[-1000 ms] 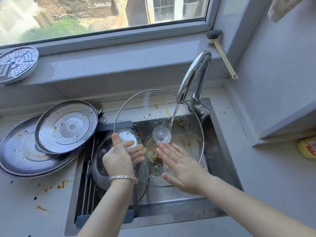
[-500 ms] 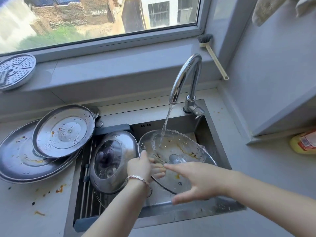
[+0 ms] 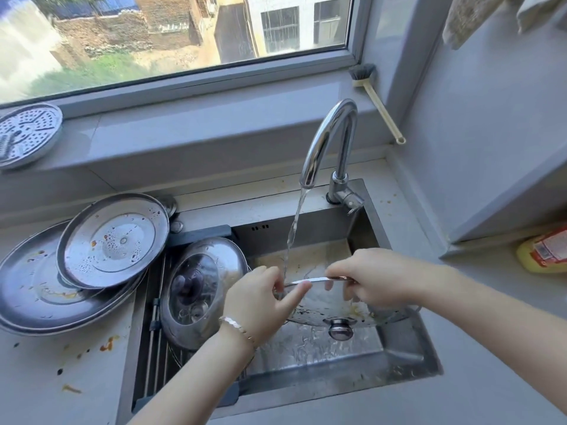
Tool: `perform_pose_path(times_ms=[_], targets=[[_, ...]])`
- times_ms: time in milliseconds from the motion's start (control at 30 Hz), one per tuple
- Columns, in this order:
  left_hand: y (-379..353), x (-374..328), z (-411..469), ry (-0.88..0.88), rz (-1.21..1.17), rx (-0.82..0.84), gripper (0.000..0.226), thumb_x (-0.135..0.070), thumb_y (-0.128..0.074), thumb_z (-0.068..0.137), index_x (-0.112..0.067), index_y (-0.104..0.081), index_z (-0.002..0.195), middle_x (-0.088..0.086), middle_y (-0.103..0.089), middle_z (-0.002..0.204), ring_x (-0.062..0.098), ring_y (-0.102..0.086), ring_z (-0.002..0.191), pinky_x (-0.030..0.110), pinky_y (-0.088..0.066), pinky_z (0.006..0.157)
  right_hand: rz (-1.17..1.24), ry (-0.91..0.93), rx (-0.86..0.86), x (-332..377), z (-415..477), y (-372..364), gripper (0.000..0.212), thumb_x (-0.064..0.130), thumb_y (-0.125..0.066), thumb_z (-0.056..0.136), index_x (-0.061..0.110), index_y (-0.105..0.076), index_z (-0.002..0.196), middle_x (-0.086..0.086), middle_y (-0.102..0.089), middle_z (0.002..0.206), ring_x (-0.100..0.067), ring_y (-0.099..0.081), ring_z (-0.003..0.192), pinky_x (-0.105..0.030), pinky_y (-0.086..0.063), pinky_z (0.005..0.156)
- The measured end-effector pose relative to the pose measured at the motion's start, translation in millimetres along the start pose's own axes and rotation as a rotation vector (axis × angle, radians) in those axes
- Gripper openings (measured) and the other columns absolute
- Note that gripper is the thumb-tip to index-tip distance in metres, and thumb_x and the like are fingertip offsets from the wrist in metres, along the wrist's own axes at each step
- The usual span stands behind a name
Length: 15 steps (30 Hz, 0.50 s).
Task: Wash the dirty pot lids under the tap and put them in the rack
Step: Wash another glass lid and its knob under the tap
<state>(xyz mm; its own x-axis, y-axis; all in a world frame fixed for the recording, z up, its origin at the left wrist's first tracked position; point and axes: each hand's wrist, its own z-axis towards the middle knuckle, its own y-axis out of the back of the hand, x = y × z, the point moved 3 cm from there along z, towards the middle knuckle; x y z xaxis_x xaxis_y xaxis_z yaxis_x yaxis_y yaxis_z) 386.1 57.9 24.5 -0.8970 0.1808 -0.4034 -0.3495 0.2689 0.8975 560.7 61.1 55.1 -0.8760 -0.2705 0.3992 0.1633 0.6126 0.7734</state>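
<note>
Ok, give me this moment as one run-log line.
step: rinsing | left hand: holds glass lid rim | right hand: holds rim | tap: running | rack: one steel lid | counter: two dirty lids

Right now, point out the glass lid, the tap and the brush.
glass lid (image 3: 325, 305): head view, wet glass above its knob.
tap (image 3: 329, 130): head view, curved spout.
brush (image 3: 379, 110): head view, pale handle.

Bright daylight enters through the window (image 3: 184, 35) and glares on the tap (image 3: 329, 139) below it. Straight lines bend near the edges; shadows are soft.
</note>
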Motion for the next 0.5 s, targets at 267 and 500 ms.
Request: perform_pose_path(times_ms=[267,500], targets=[[-11.5,0.2,6.9,-0.095,-0.769,0.301,0.037,-0.068,-0.057,0.064,-0.042,-0.065,0.090,-0.013,-0.073,0.092,0.004,-0.068,0.089,0.020,-0.054,0.081,0.137,0.051,0.085,5.4,21.0,51.3,0.034,0.014,-0.067,0.079,0.042,-0.068,0.097,0.010,-0.071,0.076,-0.003,-0.065,0.072,-0.023,-0.049,0.066],[-10.8,1.8,15.6,0.309,-1.233,0.018,0.047,-0.035,-0.039,0.091,0.004,-0.066,0.093,0.006,-0.073,0.066,0.020,-0.072,0.063,0.029,-0.059,0.057,0.589,0.069,-0.494,-10.5,61.1,30.6,0.040,0.020,-0.071,0.078,0.028,-0.062,0.117,0.004,-0.059,0.126,-0.001,-0.050,0.118,-0.030,-0.040,0.103]])
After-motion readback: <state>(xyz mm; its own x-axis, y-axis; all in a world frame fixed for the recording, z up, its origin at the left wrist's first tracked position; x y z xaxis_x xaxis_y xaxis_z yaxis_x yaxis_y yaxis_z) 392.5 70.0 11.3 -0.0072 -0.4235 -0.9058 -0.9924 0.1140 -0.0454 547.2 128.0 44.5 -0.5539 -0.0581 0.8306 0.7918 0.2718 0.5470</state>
